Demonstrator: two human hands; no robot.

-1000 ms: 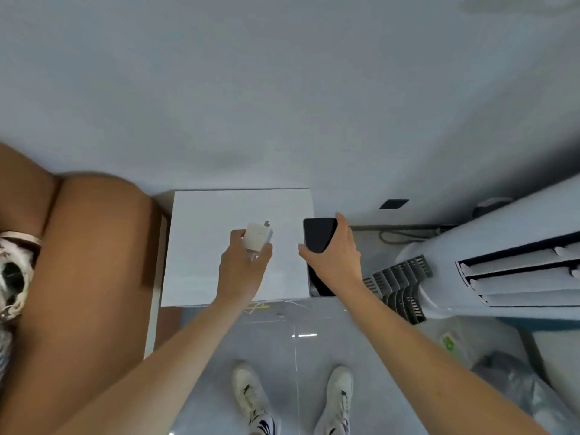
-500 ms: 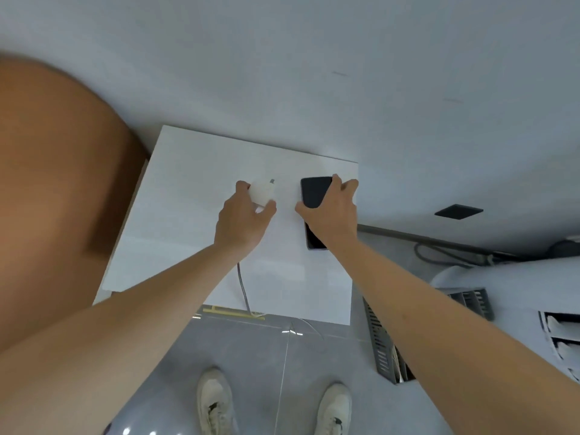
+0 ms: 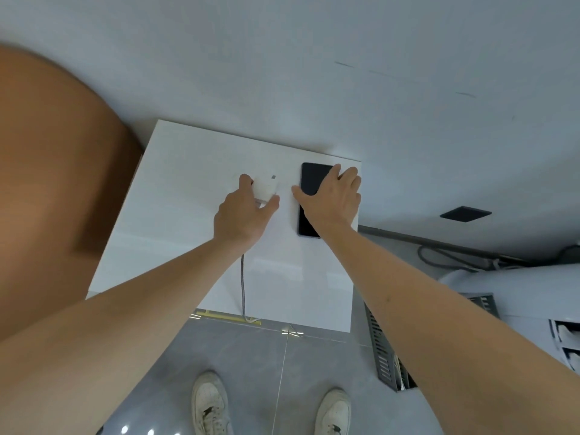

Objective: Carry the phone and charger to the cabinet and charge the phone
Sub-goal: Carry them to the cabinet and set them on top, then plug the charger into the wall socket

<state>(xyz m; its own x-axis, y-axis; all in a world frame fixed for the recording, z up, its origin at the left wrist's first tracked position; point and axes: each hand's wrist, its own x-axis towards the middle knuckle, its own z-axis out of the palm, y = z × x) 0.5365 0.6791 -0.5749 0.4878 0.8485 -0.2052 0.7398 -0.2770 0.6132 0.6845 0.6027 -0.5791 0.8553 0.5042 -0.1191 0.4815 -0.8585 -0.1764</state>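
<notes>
Change: since half a second ago both hands have flattened; the phone now lies on the cabinet top, and the charger has been set down there too.
Phone (image 3: 310,183): black, flat, glossy rectangle with rounded corners; long axis runs from the near edge toward the wall, screen up, near the cabinet's right edge.
Charger (image 3: 266,187): small white plastic block, prong end toward the wall; just left of the phone, apart from it.
Cable (image 3: 243,284): grey braided cord trailing from under the left hand to the front edge, where it loops over.
Left hand (image 3: 241,215): loosely curled, thumb and forefinger on either side of the charger.
Right hand (image 3: 332,199): open, fingers spread, palm on the phone.
Cabinet (image 3: 175,221): smooth white rectangular top, against a pale wall.
Floor (image 3: 251,365): grey tiles, white shoes (image 3: 208,403).
</notes>
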